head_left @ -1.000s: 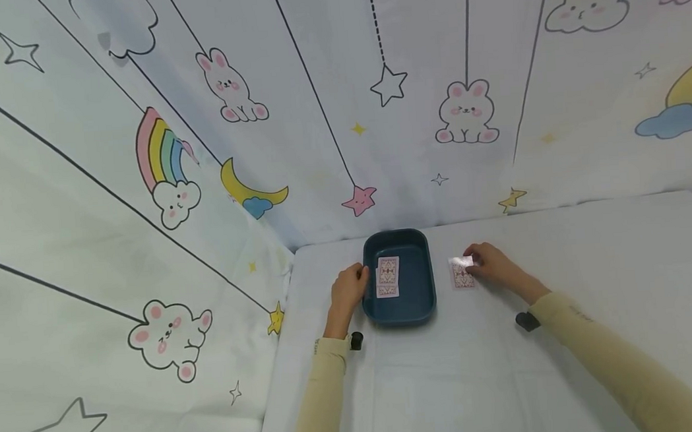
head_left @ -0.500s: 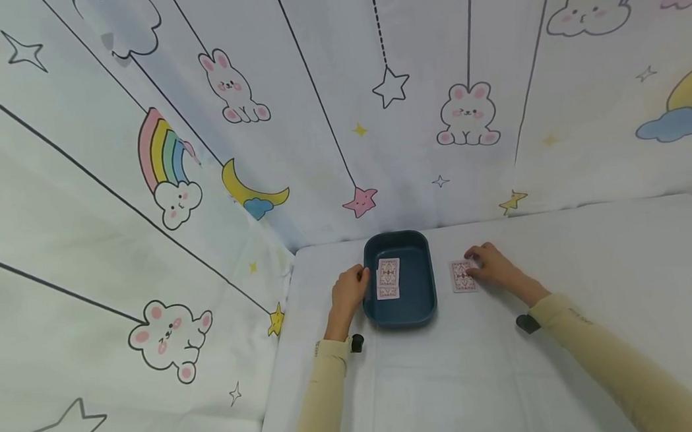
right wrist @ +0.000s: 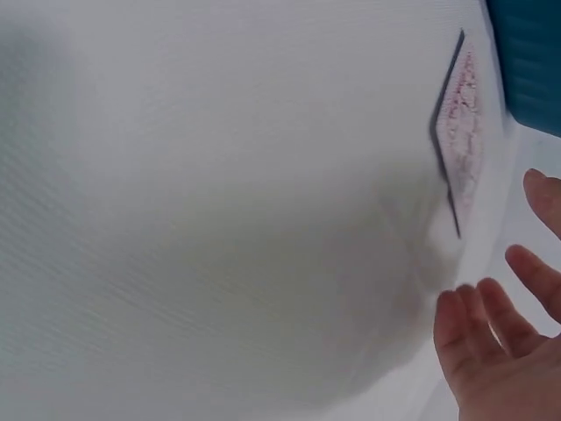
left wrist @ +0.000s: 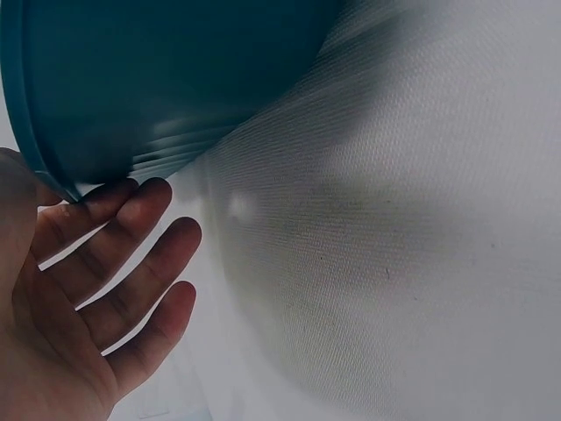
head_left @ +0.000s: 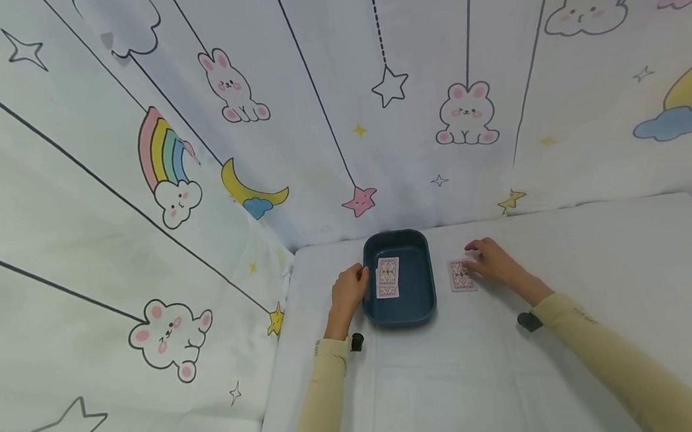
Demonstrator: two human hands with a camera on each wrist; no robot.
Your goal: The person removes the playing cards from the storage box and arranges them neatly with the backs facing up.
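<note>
A dark blue-green tray (head_left: 418,304) stands on the white-covered table. Inside it, on the left half, lie overlapping playing cards (head_left: 388,273) with red-patterned backs up. My left hand (head_left: 348,290) holds the tray's left rim; in the left wrist view its index finger touches the outer wall (left wrist: 166,79), while the thumb is mostly hidden. To the right of the tray, a playing card (head_left: 461,276) lies back up on the cloth; whether more lie under it I cannot tell. Over its right edge hovers my right hand (head_left: 496,263), fingers apart and holding nothing in the right wrist view.
White cloth (head_left: 451,381) covers the table in front of the tray and off to the right. A printed fabric backdrop (head_left: 316,112) with rabbits and stars rises behind and to the left. Dark wrist cameras (head_left: 529,322) sit under both forearms.
One second ago the right fingers held the card, whose upper part shone with glare. The glare is gone, the card lies flat, and the fingers have spread away. The left hand has stayed put.
</note>
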